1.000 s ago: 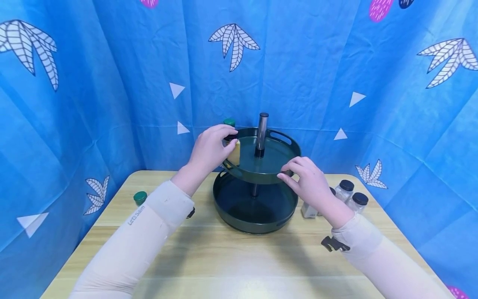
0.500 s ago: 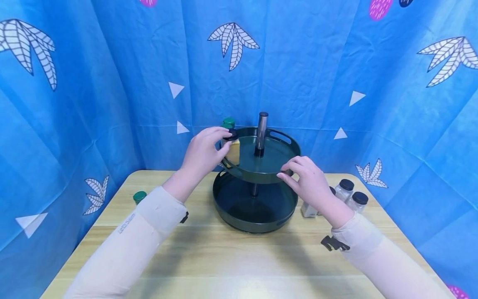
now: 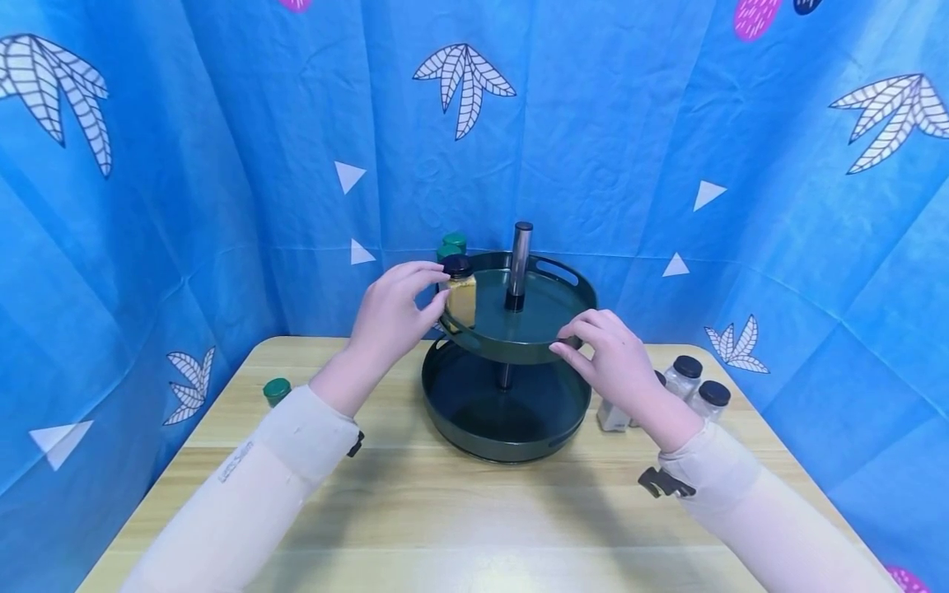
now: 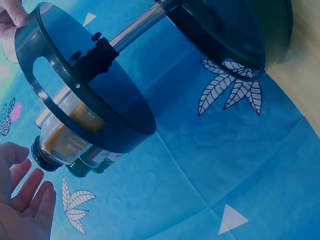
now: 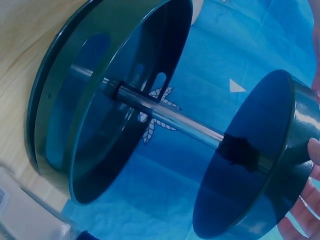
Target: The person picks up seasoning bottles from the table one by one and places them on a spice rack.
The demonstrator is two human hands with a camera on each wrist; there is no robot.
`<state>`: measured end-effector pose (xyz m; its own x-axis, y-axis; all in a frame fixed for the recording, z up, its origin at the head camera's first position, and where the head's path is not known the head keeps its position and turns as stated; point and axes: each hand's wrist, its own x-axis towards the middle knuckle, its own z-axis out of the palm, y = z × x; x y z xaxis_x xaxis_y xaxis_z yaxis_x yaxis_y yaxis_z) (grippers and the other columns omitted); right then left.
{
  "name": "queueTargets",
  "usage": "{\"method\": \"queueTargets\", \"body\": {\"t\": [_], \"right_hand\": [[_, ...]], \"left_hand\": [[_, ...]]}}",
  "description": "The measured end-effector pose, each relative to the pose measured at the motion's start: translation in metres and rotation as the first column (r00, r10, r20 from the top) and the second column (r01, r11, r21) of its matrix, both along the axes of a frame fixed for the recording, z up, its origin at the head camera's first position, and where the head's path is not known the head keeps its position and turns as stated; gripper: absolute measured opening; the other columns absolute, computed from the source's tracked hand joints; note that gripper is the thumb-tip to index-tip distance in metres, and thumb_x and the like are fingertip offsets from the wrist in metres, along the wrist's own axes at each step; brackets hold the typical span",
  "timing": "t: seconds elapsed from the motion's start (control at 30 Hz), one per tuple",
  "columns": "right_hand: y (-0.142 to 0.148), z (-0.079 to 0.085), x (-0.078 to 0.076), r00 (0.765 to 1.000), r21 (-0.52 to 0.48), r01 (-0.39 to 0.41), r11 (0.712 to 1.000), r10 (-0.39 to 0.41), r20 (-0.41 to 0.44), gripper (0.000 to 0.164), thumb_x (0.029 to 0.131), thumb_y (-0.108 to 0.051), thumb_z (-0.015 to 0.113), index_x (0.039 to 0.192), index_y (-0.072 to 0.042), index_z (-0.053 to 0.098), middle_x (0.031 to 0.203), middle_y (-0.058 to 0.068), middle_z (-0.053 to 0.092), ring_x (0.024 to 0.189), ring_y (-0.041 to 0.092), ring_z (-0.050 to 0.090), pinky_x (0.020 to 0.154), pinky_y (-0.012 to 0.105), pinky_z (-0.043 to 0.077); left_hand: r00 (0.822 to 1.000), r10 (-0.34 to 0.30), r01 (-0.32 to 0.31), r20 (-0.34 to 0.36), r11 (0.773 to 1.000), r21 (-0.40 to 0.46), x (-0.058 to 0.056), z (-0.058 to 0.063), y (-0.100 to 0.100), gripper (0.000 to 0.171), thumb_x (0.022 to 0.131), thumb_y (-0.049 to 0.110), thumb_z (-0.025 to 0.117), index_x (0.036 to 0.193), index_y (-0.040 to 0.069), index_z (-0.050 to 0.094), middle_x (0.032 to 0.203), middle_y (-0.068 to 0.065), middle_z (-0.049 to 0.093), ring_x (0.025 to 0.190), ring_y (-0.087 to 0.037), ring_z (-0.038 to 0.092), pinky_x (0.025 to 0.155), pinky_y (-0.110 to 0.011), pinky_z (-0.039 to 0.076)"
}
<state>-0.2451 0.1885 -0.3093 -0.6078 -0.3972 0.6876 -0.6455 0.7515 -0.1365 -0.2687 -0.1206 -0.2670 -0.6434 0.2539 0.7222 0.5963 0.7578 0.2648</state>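
A dark green two-tier round rack stands on the table, its upper tray [image 3: 519, 352] and lower tray [image 3: 493, 449] joined by a metal pole [image 3: 521, 263]. On the upper tray's left side sits a spice jar [image 3: 461, 303] with a black lid and yellow contents. Behind it are green-capped jars [image 3: 454, 242]. My left hand [image 3: 396, 309] is beside the black-lidded jar, fingers spread and apart from it in the left wrist view. My right hand [image 3: 608, 354] pinches the upper tray's front right rim between thumb and fingers.
Several clear jars with black lids [image 3: 688, 367] stand on the table [image 3: 474, 527] at the right, partly behind the right forearm. A green-capped jar [image 3: 278, 390] stands at the left, partly hidden by the left sleeve. A blue patterned curtain [image 3: 623, 148] surrounds the table.
My left hand has let go of the black-lidded jar and drawn back left and slightly down, uncovering the jar and a second green cap. My right hand has stayed at the rim.
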Motion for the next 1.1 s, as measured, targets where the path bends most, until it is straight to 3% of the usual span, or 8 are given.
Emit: {"method": "queueTargets", "body": {"t": [0.47,1.1], "right_hand": [[0.0,0.001,0.002,1.0,0.002,0.008,1.0,-0.008,0.014,0.017,0.082,-0.02,0.084,0.092,-0.011,0.073,0.093,0.005,0.067,0.091,0.024,0.058,0.073,0.038,0.053],[0.001,-0.001,0.002,1.0,0.001,0.003,1.0,-0.003,0.013,0.016,0.083,-0.02,0.083,0.093,-0.013,0.073,0.093,0.005,0.067,0.092,0.023,0.057,0.074,0.038,0.052]], "left_hand": [[1.0,0.006,-0.006,0.006,1.0,0.014,0.013,-0.018,-0.016,0.023,0.091,0.015,0.075,0.112,0.007,0.076,0.123,-0.007,0.069,0.117,-0.028,0.062,0.097,-0.046,0.052],[0.996,0.09,-0.09,0.008,0.996,-0.014,0.028,-0.054,-0.047,0.022,0.088,0.013,0.077,0.109,0.006,0.076,0.12,-0.01,0.07,0.114,-0.032,0.064,0.094,-0.049,0.052]]}}
